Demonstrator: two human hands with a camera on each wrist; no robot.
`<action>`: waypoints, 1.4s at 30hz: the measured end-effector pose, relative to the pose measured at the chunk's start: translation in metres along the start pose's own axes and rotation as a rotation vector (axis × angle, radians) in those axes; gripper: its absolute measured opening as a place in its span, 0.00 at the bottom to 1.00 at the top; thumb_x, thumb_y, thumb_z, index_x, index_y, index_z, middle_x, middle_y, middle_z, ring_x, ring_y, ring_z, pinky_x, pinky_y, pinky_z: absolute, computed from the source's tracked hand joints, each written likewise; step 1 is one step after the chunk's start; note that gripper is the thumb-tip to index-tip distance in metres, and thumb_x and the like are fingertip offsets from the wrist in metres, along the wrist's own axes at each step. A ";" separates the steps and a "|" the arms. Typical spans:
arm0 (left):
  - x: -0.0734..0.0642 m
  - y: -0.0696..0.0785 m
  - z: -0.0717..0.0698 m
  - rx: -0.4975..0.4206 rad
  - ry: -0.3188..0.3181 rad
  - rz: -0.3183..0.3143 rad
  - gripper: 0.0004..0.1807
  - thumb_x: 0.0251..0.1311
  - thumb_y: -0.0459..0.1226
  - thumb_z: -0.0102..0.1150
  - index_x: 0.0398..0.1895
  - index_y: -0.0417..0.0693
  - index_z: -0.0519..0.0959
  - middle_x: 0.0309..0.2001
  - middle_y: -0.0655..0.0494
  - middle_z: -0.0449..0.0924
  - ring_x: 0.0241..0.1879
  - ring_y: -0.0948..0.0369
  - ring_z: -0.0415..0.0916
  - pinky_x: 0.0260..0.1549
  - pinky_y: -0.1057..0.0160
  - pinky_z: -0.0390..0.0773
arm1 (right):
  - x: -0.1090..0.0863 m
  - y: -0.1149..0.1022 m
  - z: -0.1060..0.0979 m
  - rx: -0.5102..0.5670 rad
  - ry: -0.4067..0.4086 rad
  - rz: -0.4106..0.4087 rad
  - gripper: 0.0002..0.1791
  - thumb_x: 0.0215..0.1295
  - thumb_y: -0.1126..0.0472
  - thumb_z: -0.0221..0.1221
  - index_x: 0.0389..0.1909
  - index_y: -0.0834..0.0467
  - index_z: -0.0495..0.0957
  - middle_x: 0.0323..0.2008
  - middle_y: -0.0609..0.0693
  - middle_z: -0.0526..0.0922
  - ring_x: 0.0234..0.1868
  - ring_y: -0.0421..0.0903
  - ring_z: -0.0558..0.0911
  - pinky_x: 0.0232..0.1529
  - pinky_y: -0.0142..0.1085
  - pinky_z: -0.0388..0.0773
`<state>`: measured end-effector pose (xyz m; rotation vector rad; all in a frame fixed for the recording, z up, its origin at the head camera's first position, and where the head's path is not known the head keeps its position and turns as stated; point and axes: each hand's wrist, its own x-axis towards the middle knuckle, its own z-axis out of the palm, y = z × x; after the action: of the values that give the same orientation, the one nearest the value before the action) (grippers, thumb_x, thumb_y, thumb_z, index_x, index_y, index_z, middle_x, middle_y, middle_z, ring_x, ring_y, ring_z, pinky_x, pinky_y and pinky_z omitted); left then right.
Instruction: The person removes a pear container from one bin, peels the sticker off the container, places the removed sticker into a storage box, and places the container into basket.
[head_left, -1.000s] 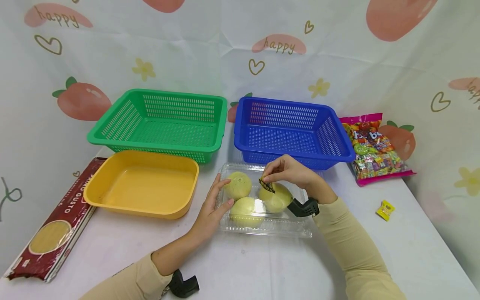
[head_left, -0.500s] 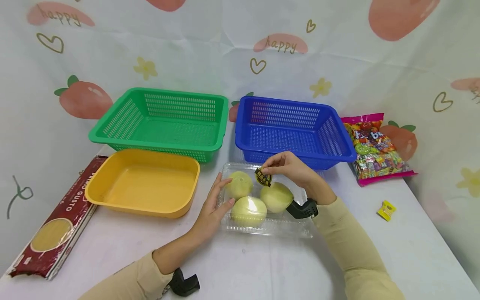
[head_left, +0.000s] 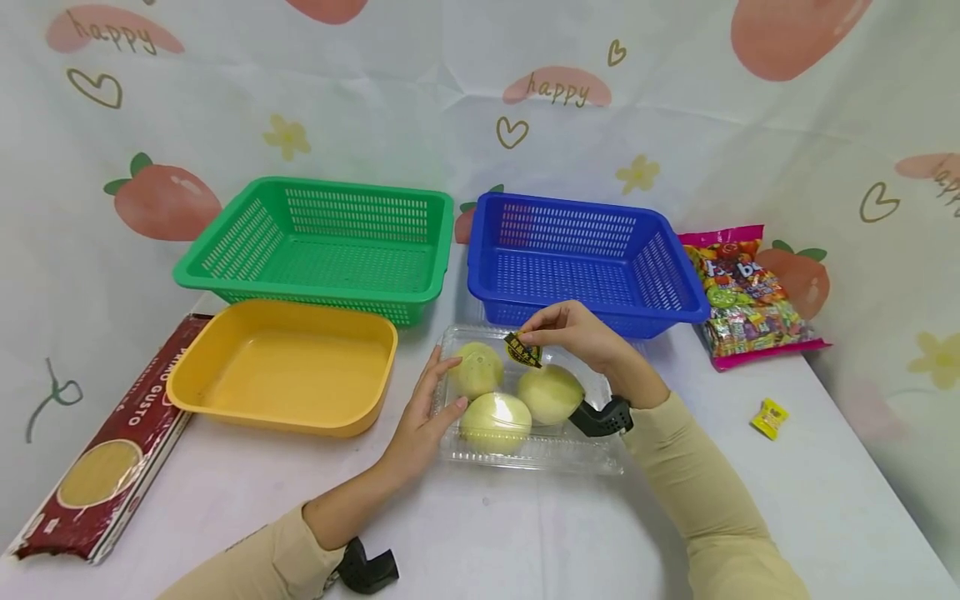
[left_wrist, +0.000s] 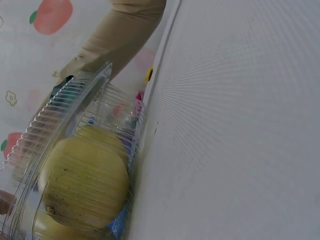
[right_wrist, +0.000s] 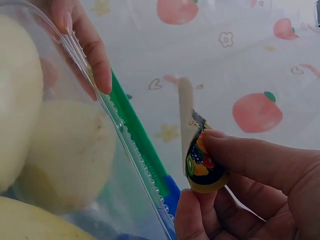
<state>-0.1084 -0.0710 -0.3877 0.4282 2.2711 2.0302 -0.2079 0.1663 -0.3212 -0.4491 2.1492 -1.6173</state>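
A clear plastic clamshell box [head_left: 570, 458] lies on the table with three pale yellow-green melons [head_left: 496, 423] under its lid. My left hand [head_left: 420, 421] rests at the box's left side, its thumb and a finger lying on the lid. Above the box's far part, my right hand [head_left: 573, 333] pinches a sticker label [head_left: 523, 350] between thumb and fingers. In the right wrist view, the label [right_wrist: 202, 162] is black and gold with printed fruit, and is bent with its pale back partly showing. The left wrist view shows a melon [left_wrist: 85, 180] through the ribbed box wall.
Behind the box stands a blue basket [head_left: 480, 287], with a green basket [head_left: 315, 292] to its left. A yellow basin [head_left: 281, 417] and a red pasta packet [head_left: 142, 408] lie at left. At right are a candy bag [head_left: 750, 300] and a small yellow-wrapped candy [head_left: 769, 418].
My right hand has drawn the label slightly up and left, and its printed face has turned into view. My left hand and the box stay in place.
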 end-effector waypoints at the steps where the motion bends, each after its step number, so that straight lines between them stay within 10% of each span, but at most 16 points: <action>1: 0.000 0.000 0.000 -0.001 -0.001 0.000 0.27 0.65 0.34 0.48 0.67 0.50 0.58 0.75 0.51 0.31 0.74 0.50 0.30 0.69 0.40 0.37 | 0.000 0.000 0.000 0.004 0.000 0.001 0.07 0.59 0.68 0.59 0.30 0.53 0.83 0.26 0.40 0.84 0.32 0.36 0.79 0.40 0.30 0.77; 42: 0.002 0.008 -0.008 0.073 -0.054 -0.045 0.25 0.67 0.35 0.45 0.67 0.49 0.58 0.75 0.47 0.27 0.73 0.46 0.26 0.68 0.37 0.33 | 0.014 -0.028 0.000 -0.122 -0.092 -0.003 0.08 0.61 0.65 0.58 0.37 0.66 0.81 0.27 0.41 0.83 0.33 0.40 0.77 0.44 0.35 0.76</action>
<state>-0.1109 -0.0771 -0.3785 0.4265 2.3069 1.8967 -0.2192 0.1519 -0.2964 -0.5534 2.1861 -1.4439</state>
